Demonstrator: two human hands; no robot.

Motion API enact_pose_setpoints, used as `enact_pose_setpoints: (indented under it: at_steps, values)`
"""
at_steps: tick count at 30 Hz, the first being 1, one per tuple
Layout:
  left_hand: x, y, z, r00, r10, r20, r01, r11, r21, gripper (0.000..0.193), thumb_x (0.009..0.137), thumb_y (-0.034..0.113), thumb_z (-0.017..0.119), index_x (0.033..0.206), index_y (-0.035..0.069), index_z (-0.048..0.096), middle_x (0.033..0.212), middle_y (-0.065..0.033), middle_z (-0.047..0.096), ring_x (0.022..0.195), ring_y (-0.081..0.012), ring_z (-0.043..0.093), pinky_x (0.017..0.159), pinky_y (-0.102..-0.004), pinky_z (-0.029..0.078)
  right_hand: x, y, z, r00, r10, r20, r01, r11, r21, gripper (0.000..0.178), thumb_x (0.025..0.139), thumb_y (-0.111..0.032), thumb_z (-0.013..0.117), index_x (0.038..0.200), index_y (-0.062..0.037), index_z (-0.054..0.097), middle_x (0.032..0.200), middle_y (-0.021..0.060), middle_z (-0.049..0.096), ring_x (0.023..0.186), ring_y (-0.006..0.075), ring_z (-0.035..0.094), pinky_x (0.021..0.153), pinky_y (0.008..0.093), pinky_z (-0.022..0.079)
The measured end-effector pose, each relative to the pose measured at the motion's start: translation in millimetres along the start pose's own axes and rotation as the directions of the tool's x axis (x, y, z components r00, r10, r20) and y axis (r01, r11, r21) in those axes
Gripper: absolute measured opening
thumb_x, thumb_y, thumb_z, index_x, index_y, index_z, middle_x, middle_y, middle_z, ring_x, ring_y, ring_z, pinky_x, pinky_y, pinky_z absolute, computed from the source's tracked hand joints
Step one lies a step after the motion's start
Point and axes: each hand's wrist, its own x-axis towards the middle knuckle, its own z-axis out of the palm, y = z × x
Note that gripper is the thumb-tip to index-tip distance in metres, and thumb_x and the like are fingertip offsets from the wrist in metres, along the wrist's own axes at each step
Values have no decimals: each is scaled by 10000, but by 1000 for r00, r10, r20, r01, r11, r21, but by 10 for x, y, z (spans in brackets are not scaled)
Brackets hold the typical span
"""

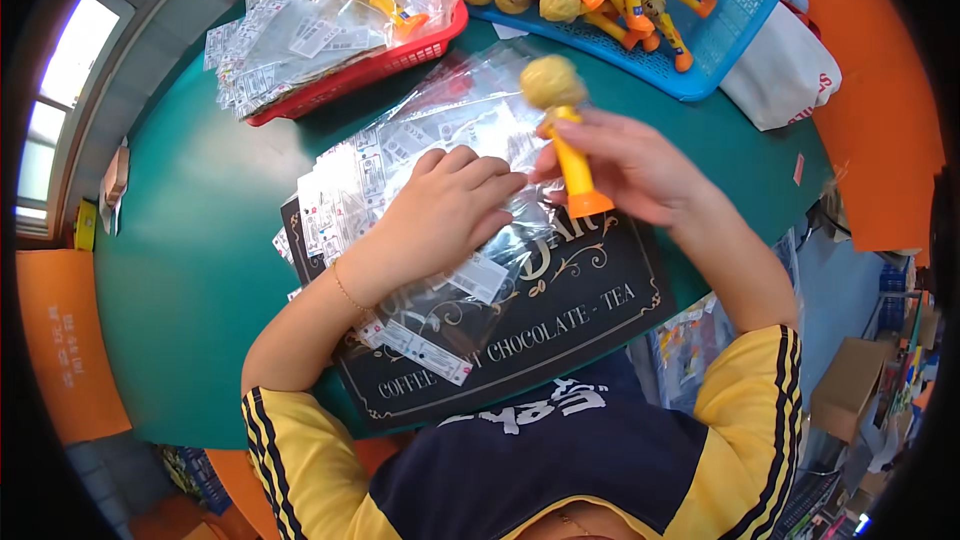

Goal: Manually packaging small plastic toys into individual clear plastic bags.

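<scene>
Looks partway through, judging by the split between bagged and loose pieces. Shows at least one bagged toy point(398, 12) at the far left, lying among flat packets in the red basket point(370, 81); cannot tell how many more sit beneath. Leaves plenty to handle, it seems, with many loose toys point(560, 6) heaped at the far right in the blue basket point(738, 10), and with a fanned stack of clear bags point(345, 198) spread across the black mat point(615, 315) on the green surface point(175, 280).

Holds the yellow toy point(573, 167) in the right hand point(642, 168), pinched between thumb and fingers, raised over the far right part of the mat and not yet bagged. Rests the left hand point(440, 208) palm down on the bags, with fingers loosely bent; cannot tell whether pinching any film.

Has a round golden head at the far end, slightly blurred, then a smooth, slim yellow body, flaring into an orange foot at the near end. Stands tilted, foot leaning a little rightward. Appears whole and rigid, probably easy to grip.
</scene>
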Motion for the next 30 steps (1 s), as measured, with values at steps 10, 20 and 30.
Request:
enact_pose_setpoints:
  at_steps: [10, 20, 30]
  values:
    - [-69, 59, -8, 1000, 9, -5, -9, 1000, -27, 304, 773, 205, 670, 1040, 83, 591, 972, -48, 575, 972, -232, 519, 898, -366, 376, 261, 275, -139, 997, 73, -8, -74, 995, -74, 361, 937, -255, 548, 1130, 49, 536, 844, 74, 636, 862, 134, 612, 742, 235, 505]
    - [-66, 96, 20, 994, -87, 63, 90, 995, -46, 225, 774, 225, 664, 925, 78, 586, 927, -80, 539, 917, -257, 502, 838, -371, 384, 278, 291, -163, 999, 50, 12, -49, 994, -94, 414, 951, -219, 516, 1231, 81, 459, 870, 94, 632, 1015, 179, 604, 808, 248, 490]
    - [-183, 83, 90, 995, -40, -94, 34, 997, -70, 155, 718, 103, 633, 860, 102, 571, 931, 2, 573, 897, -203, 523, 795, -338, 386, 125, 94, -136, 999, 40, 2, -31, 791, -612, 547, 880, -107, 617, 1325, -38, 306, 895, 82, 619, 796, 98, 599, 690, 230, 479]
